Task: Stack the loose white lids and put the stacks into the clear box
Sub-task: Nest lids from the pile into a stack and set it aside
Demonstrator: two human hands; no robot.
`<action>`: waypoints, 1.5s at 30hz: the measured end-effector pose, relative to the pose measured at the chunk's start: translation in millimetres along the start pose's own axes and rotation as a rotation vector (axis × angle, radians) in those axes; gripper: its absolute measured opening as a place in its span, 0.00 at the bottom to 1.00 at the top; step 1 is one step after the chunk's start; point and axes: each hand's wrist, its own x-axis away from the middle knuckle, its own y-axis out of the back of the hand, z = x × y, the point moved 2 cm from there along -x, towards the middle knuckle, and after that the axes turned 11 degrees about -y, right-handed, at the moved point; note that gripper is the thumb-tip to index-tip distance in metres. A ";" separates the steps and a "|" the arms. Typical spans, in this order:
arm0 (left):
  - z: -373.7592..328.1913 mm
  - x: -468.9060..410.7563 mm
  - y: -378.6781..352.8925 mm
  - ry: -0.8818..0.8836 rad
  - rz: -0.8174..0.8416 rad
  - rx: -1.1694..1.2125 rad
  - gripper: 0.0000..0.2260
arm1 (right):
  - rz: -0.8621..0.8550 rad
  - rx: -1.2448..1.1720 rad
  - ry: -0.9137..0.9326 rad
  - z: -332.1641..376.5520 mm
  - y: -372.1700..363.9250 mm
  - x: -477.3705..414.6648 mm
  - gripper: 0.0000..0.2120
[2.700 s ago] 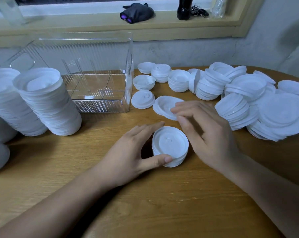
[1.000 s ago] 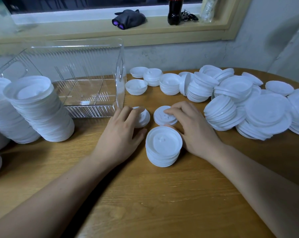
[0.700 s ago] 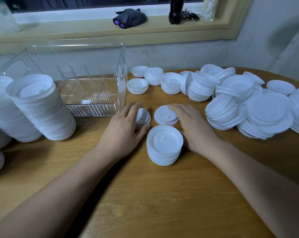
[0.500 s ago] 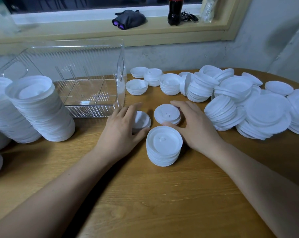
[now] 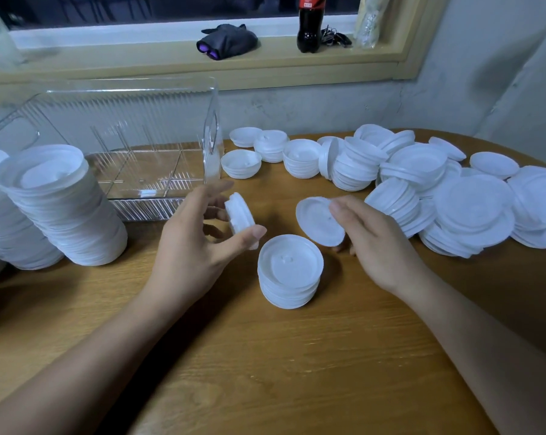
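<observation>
Now: L hand (image 5: 187, 249) fingers' pinch on lid bundle (image 5: 238, 215), R hand (image 5: 378, 243) on single lid (image 5: 318, 222), near stack (image 5: 290, 271).

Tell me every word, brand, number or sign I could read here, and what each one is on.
No text here is legible.
Red label on the dark bottle: pale marks, blurred and cut off by the frame edge, unreadable.
Wrapped packet on the sill: any print is too blurred to read.
White lid stack on the table: only small raised marks, no letters.
Clear box: no label visible.
</observation>
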 end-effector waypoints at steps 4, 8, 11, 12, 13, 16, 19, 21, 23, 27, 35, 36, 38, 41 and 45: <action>-11.3 2.0 -0.1 0.004 -0.043 0.132 0.26 | -0.072 0.101 -0.018 -6.3 -0.2 2.2 0.14; -20.7 6.2 -3.6 -0.054 -0.017 0.313 0.26 | -0.149 0.219 0.030 -11.3 -0.1 -2.5 0.13; -23.2 12.5 -10.3 -0.116 0.098 0.343 0.26 | -0.182 0.305 0.112 -11.0 -0.4 -1.8 0.12; -23.5 14.1 -12.1 -0.135 0.141 0.305 0.26 | -0.183 0.327 0.152 -10.3 -0.6 -0.7 0.12; -23.2 15.1 -13.4 -0.152 0.181 0.254 0.26 | -0.172 0.348 0.188 -9.8 -1.7 0.4 0.12; -20.5 15.7 -14.8 -0.172 0.268 0.140 0.27 | -0.102 0.430 0.235 -10.9 -6.3 2.5 0.14; -18.2 15.3 -16.2 -0.172 0.341 0.101 0.28 | -0.089 0.504 0.267 -12.0 -7.4 3.2 0.16; -17.5 15.6 -16.6 -0.173 0.369 0.086 0.30 | -0.108 0.533 0.287 -11.5 -6.9 2.8 0.16; -18.2 15.9 -17.3 -0.164 0.389 0.094 0.33 | -0.124 0.562 0.299 -11.2 -6.9 2.3 0.14; -21.0 17.0 -20.1 -0.158 0.418 0.088 0.33 | -0.150 0.587 0.332 -10.5 -10.2 2.9 0.08; -24.0 18.0 -20.4 -0.141 0.449 0.080 0.34 | -0.236 0.313 0.394 16.9 4.6 21.2 0.01; -24.1 17.9 -20.0 -0.137 0.455 0.086 0.35 | -0.248 0.272 0.409 22.8 6.7 28.9 0.01; -24.5 17.4 -19.9 -0.143 0.465 0.093 0.34 | -0.243 0.243 0.481 31.4 5.1 45.3 0.02; -24.8 17.2 -21.6 -0.159 0.458 0.093 0.29 | -0.186 0.293 0.645 34.2 -6.9 65.7 0.04; -23.4 19.5 -24.5 -0.128 0.436 0.143 0.33 | -0.111 0.421 0.729 26.9 -20.5 72.2 0.06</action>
